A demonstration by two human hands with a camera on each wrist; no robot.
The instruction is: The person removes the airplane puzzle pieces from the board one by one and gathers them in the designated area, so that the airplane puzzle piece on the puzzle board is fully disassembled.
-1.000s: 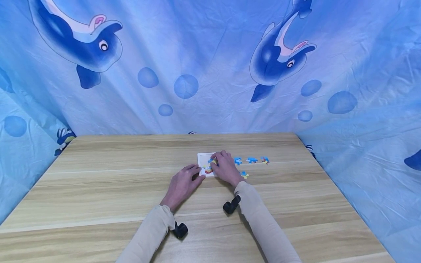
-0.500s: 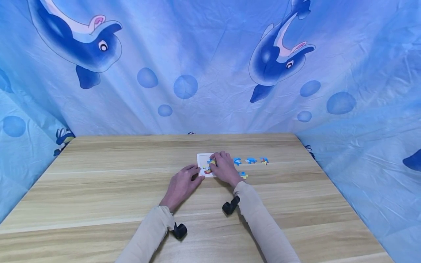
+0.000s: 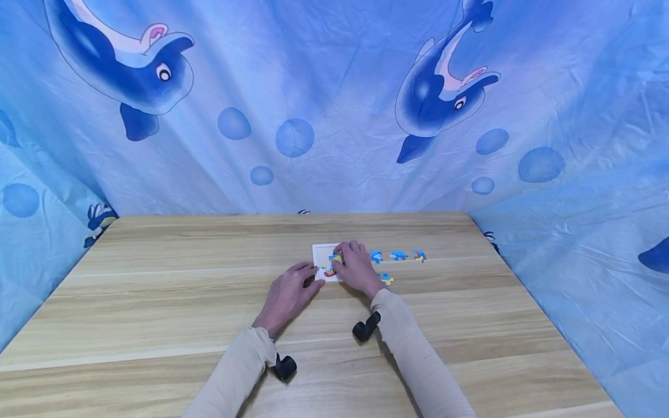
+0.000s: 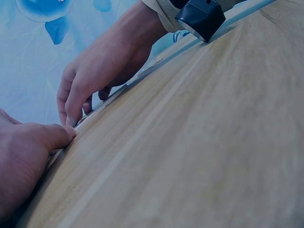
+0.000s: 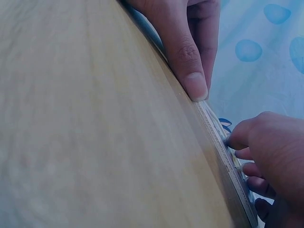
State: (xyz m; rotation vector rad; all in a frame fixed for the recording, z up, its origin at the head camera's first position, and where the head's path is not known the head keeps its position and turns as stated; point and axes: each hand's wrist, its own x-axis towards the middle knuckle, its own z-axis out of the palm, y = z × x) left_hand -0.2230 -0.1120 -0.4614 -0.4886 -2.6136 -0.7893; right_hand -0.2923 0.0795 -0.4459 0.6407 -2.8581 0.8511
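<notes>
In the head view a white puzzle tray [image 3: 321,251] lies near the middle of the table, with joined colourful pieces [image 3: 330,270] in its lower part. My left hand [image 3: 282,297] grips the tray's near left corner; in the right wrist view its thumb [image 5: 195,86] lies against the tray's edge [image 5: 222,151]. Over the tray's right side, my right hand [image 3: 358,269] pinches a yellow and blue puzzle piece [image 3: 337,256] between thumb and fingers, low at the tray. That hand covers much of the piece and the tray's right part. The left wrist view shows both hands close together.
Several loose puzzle pieces lie right of the tray: three in a row, among them a blue one [image 3: 399,255], and a blue and yellow one [image 3: 387,278] nearer me. A dolphin-print curtain [image 3: 334,104] hangs behind the wooden table [image 3: 157,313]. Black wrist cameras [image 3: 285,368] sit on both sleeves.
</notes>
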